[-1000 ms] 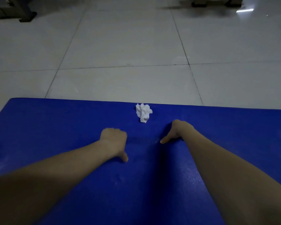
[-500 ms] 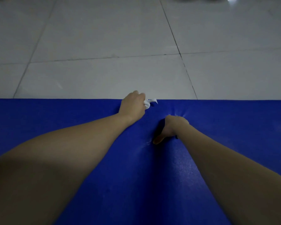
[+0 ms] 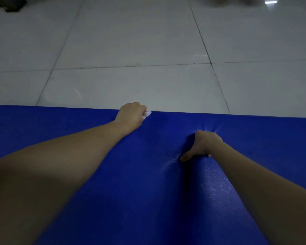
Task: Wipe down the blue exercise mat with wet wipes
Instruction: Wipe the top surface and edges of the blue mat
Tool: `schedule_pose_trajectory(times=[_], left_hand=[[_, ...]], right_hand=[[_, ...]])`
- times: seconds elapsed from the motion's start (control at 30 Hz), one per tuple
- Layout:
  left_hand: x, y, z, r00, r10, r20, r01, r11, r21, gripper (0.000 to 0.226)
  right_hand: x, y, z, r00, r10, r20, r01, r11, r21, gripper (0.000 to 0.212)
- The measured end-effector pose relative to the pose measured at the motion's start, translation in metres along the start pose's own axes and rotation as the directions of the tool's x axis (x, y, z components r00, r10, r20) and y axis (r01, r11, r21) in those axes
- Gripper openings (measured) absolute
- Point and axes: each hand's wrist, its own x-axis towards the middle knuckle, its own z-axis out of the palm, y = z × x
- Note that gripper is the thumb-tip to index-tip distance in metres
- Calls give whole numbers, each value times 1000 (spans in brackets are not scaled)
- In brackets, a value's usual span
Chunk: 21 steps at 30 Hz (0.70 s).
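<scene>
Left hand [image 3: 131, 114] is bunched around the wet wipe [image 3: 147, 114] at the far edge of the blue mat [image 3: 148, 183]. Right hand [image 3: 204, 145] is curled, knuckles dug into the mat as a brace. I'd flatten the wipe and pull long overlapping strokes.

wipe [image 3: 147, 114] mostly hidden in left hand [image 3: 131, 115], mat [image 3: 148, 191] cropped
</scene>
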Motion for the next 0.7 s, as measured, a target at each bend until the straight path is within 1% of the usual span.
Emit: schedule_pose_trajectory(times=[0.13,0.17,0.23,0.3,0.37,0.4,0.47,0.5,0.53,0.6,0.67,0.7], left_hand=[[-22,-38,0,983,-179,-38,178,984,-26,45],[-25,-41,1,972,-232,-41,230,971,-59,41],[-24,-35,0,936,-351,6,348,924,-160,31],[-19,-21,-2,892,-447,65,447,853,-269,25],[-13,-3,-2,861,-497,106,493,769,-407,31],[-11,7,-1,854,-502,138,497,707,-503,38],[-10,36,1,856,-461,233,481,544,-688,43],[-9,53,4,868,-426,254,462,509,-726,44],[-9,71,7,890,-381,248,432,539,-723,47],[-12,103,17,944,-278,176,321,666,-674,54],[-18,119,26,986,-155,67,164,786,-596,56],[-20,118,30,995,-93,20,89,836,-541,53]], right_hand=[[0,1,0,1000,5,-2,-5,1000,-4,93],[0,1,1,1000,6,-4,-6,1000,-3,93],[0,1,1,1000,8,-8,-8,1000,3,94],[1,2,2,1000,5,-10,-5,1000,-1,94],[2,2,2,1000,3,-10,-3,1000,3,94],[2,2,2,1000,0,-9,0,1000,5,95],[2,3,3,1000,-5,-14,6,1000,5,95],[3,3,3,1000,-8,-16,8,1000,5,94],[3,3,2,1000,-9,-16,9,1000,5,93],[4,2,2,1000,7,-6,-7,1000,0,91],[3,0,2,1000,21,-1,-21,1000,-6,88],[3,0,2,1000,23,-2,-23,1000,-4,87]])
